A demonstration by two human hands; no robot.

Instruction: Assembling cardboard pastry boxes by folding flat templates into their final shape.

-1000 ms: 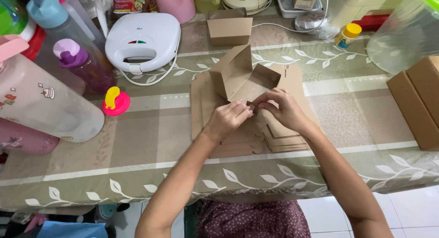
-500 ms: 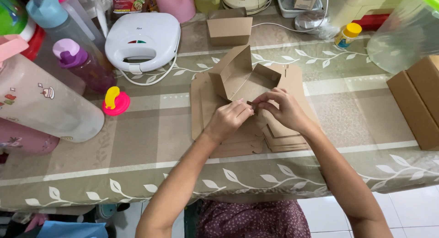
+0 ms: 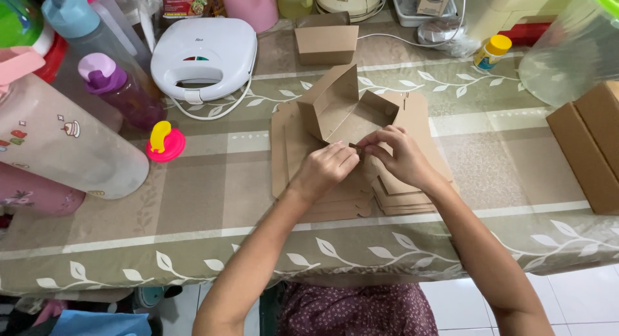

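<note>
A half-folded brown cardboard box (image 3: 345, 110) stands partly raised at the middle of the table, its walls up and its near flap low. My left hand (image 3: 325, 169) and my right hand (image 3: 398, 157) meet at that near edge, fingertips pinching the flap between them. Under the box lies a stack of flat brown cardboard blanks (image 3: 387, 193), spread out toward the table's front edge.
A folded brown box (image 3: 325, 44) sits behind, a white sandwich maker (image 3: 205, 52) to its left with its cord trailing. Bottles, a pink lid (image 3: 165, 144) and a large clear jug (image 3: 61, 149) crowd the left. More brown boxes (image 3: 590, 146) lie at the right edge.
</note>
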